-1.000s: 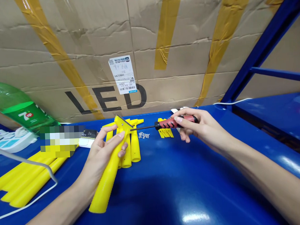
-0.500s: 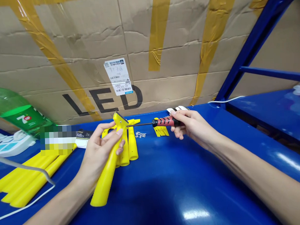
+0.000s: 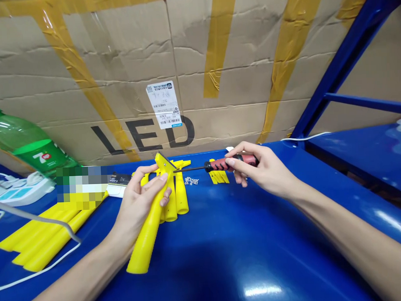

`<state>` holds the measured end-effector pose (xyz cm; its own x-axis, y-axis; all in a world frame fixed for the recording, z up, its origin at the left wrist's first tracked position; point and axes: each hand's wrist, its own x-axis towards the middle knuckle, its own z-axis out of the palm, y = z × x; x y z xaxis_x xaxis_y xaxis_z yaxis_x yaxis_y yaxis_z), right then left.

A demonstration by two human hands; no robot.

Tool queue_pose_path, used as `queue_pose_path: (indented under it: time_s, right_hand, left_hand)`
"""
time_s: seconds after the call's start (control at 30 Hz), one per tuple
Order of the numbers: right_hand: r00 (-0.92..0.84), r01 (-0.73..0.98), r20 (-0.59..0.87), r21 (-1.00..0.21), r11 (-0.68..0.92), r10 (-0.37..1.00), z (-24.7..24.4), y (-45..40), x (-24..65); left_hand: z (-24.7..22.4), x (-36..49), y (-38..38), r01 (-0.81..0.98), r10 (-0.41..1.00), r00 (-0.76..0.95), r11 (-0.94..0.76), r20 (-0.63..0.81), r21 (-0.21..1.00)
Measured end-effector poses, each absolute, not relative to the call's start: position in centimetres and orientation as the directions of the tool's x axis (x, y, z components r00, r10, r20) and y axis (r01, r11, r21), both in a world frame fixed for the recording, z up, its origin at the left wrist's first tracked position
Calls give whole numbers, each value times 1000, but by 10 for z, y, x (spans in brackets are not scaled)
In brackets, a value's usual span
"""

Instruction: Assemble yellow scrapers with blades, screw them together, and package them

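My left hand (image 3: pixel 144 192) is wrapped round a yellow scraper handle (image 3: pixel 144 240), its wide head tilted up with a dark blade along the edge. Between thumb and fingers, my right hand (image 3: pixel 253 166) holds a red and black screwdriver (image 3: pixel 217 165). The thin shaft points left, its tip at the scraper's head; whether it sits in a screw is too small to tell. Behind the held piece lie several yellow handles (image 3: pixel 181 195). Small screws (image 3: pixel 191 181) are piled to their right, and flat yellow pieces (image 3: pixel 219 176) lie below the screwdriver.
On the left are more yellow handles (image 3: pixel 42 252), a white cable (image 3: pixel 72 234), a power strip (image 3: pixel 27 191), a small box (image 3: pixel 118 186) and a green bottle (image 3: pixel 36 143). A big cardboard box (image 3: pixel 125 69) stands behind the blue table (image 3: pixel 224 255); a blue frame (image 3: pixel 335 66) rises at right.
My right hand's fingers have shifted on the screwdriver handle, with the index finger now raised over it. The whole view has moved slightly, so most things appear a little further right.
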<state>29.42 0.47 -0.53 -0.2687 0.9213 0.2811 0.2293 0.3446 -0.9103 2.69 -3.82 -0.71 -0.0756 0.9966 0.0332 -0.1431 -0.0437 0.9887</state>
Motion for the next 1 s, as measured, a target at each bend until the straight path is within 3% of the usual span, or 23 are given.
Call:
queue_pose_path:
  time_s: [0.27,0.63,1.0]
  right_hand:
    - [-164,98,112,-987,129,980,-6,11,297]
    - [-127,64,325,-940,335,937,-8,11,305]
    - [-129,103,342,-929,356,931,-8,7,298]
  left_hand:
    - [-7,31,-42,-171,998,-33,39,-45,984]
    - [-13,20,-42,-216,989,76,139,-125,966]
    - [-5,29,-47,-297,985,30,172,-171,939]
